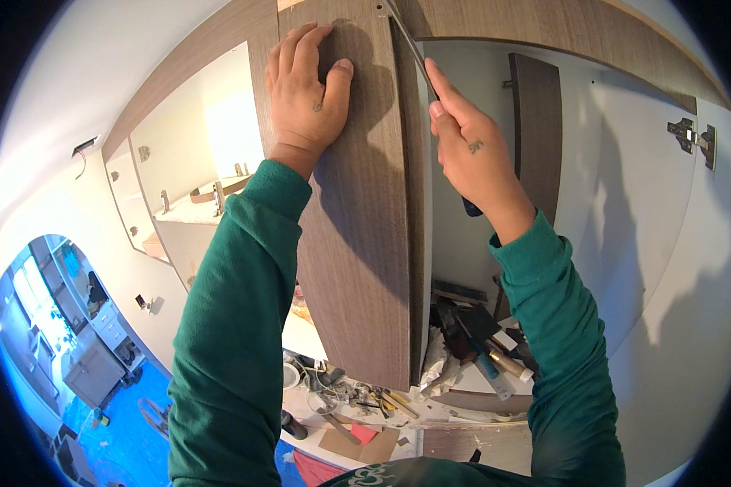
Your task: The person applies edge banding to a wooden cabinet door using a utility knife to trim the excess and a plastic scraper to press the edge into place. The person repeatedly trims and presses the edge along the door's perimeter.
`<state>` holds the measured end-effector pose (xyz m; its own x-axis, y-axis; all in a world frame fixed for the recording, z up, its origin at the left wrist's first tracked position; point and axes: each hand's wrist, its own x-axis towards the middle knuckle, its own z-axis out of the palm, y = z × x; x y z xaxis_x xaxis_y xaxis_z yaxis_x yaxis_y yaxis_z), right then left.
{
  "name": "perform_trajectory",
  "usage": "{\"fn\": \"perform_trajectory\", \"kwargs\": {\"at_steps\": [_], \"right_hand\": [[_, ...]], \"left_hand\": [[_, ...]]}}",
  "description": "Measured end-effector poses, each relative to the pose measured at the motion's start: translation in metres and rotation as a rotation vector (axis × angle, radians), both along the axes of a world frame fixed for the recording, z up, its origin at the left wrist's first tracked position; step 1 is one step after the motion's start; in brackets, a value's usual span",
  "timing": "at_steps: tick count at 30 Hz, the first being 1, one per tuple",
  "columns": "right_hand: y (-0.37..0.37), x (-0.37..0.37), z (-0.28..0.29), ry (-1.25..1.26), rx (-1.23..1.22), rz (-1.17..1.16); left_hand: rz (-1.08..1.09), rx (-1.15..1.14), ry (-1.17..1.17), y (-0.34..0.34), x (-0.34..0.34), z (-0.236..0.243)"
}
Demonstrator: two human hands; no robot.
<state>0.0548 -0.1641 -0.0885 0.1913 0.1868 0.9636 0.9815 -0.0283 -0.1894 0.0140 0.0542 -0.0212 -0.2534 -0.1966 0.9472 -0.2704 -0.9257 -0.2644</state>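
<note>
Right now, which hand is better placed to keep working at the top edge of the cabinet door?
Likely the right hand: it already grips the screwdriver, whose shaft points up to the top edge of the wood-grain cabinet door. The left hand lies flat on the door's face, apparently steadying it.

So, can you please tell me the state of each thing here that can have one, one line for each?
Cabinet door: open, standing edge-on, steadied from the front.
Left hand: flat on the door face, holding nothing.
Right hand: closed around the screwdriver handle.
Screwdriver: held, shaft pointing up along the door's edge.
Hinge: mounted on the white side panel, no door attached.
Tools on the counter: lying loose, unused.
</note>
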Motion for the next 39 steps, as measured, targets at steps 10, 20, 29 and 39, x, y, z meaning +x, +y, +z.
{"fn": "perform_trajectory", "kwargs": {"at_steps": [10, 20, 29, 39], "right_hand": [[0.014, 0.006, -0.004, -0.276, 0.091, -0.200], [0.000, -0.030, -0.062, 0.106, -0.060, -0.012], [0.003, -0.018, -0.040, 0.040, 0.046, 0.022], [0.018, -0.019, -0.023, -0.149, 0.057, -0.145]], "left_hand": [[0.039, 0.037, -0.062, -0.004, 0.002, -0.001], [-0.024, 0.053, -0.023, -0.003, -0.001, 0.001], [-0.055, 0.030, -0.007, -0.004, -0.002, 0.000], [-0.036, 0.028, -0.016, -0.005, -0.002, -0.001]]}}
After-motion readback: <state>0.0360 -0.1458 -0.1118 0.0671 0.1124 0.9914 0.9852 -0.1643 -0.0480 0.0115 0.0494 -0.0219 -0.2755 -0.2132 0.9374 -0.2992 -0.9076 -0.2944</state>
